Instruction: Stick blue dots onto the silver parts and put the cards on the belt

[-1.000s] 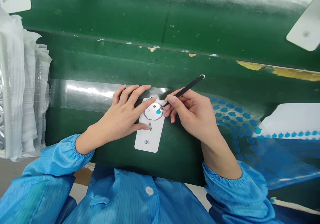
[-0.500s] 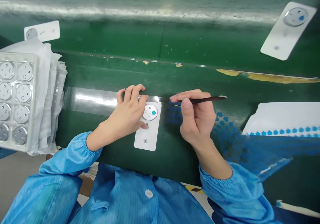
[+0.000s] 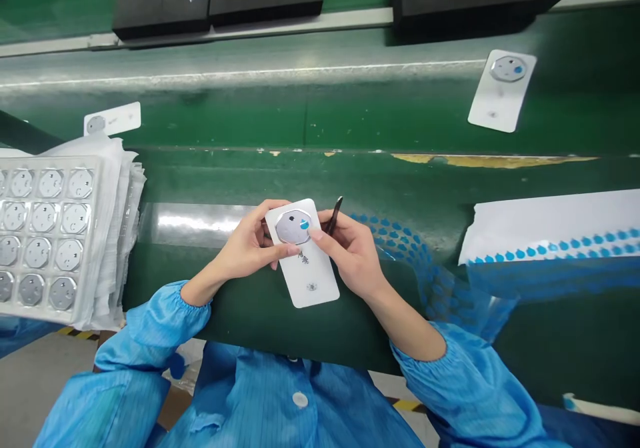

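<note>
A white rectangular panel with rounded corners is tilted between my hands, above the green bench. Near its top it bears a silver eight-sided disc with a small blue sticker at the disc's right side. My left hand grips the panel's left edge, thumb on the face and fingers behind. My right hand has its thumb on the right edge beside the sticker. Black tweezers stick up from the right hand's fingers; their lower part is hidden.
At left, a clear tray of silver discs lies by stacked white sheets. A clear strip lies behind my left hand. Blue-dotted film and white backing paper are at right. Similar panels and black blocks lie farther back.
The panel has come up off the bench and tilted. My right hand has moved left onto its edge, the tweezers turning upward. The left hand has shifted to the left edge. The view has tipped up.
</note>
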`<state>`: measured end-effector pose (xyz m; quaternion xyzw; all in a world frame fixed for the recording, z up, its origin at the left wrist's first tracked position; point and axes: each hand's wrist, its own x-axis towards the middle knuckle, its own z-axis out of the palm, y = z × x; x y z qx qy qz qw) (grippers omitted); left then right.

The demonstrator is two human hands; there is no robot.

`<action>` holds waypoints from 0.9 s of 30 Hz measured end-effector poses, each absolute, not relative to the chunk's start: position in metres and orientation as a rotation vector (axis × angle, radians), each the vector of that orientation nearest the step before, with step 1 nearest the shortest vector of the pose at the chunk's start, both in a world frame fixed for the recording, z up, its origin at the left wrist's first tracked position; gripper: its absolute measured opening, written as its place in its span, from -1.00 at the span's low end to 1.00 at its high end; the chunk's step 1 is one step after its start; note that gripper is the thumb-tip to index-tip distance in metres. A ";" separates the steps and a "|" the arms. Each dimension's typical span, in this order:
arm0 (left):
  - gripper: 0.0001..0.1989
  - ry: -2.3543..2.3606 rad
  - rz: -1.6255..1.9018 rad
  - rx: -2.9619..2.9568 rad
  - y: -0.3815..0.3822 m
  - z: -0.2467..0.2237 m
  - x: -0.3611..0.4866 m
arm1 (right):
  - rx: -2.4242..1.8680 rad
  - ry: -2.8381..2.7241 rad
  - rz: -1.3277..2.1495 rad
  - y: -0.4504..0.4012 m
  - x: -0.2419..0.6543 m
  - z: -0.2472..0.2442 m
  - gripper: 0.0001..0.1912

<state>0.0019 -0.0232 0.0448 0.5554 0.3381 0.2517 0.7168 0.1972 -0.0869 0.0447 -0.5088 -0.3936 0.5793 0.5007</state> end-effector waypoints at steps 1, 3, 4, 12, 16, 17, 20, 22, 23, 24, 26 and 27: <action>-0.38 0.746 0.570 1.211 -0.026 0.043 0.004 | -1.232 -0.929 1.431 -0.087 0.197 0.045 -0.66; -0.38 0.756 0.590 1.205 -0.030 0.040 0.006 | -1.255 -0.894 1.447 -0.086 0.196 0.045 -0.63; -0.38 0.765 0.597 1.209 -0.033 0.039 0.008 | -1.269 -0.881 1.445 -0.086 0.195 0.045 -0.61; -0.36 0.785 0.604 1.257 -0.046 0.040 0.012 | -1.373 -0.876 1.322 -0.088 0.191 0.040 -0.55; -0.36 0.761 0.632 1.190 -0.040 0.038 0.012 | -1.324 -0.869 1.354 -0.090 0.190 0.038 -0.61; -0.35 0.767 0.658 1.177 -0.038 0.038 0.012 | -1.288 -0.877 1.373 -0.091 0.190 0.038 -0.63; -0.35 0.830 0.754 1.187 -0.036 0.038 0.012 | -1.219 -0.944 1.400 -0.094 0.188 0.037 -0.68; -0.42 0.893 0.808 1.221 -0.040 0.040 0.013 | -1.215 -1.041 1.376 -0.096 0.186 0.036 -0.71; -0.45 0.923 0.832 1.231 -0.042 0.042 0.014 | -1.215 -1.104 1.347 -0.097 0.184 0.035 -0.72; -0.47 0.950 0.858 1.229 -0.046 0.043 0.015 | -1.212 -1.168 1.307 -0.098 0.182 0.034 -0.72; -0.49 0.970 0.914 1.186 -0.052 0.044 0.016 | -1.200 -1.281 1.206 -0.100 0.177 0.032 -0.71; -0.49 0.955 0.934 1.149 -0.054 0.044 0.017 | -1.194 -1.326 1.150 -0.100 0.175 0.030 -0.72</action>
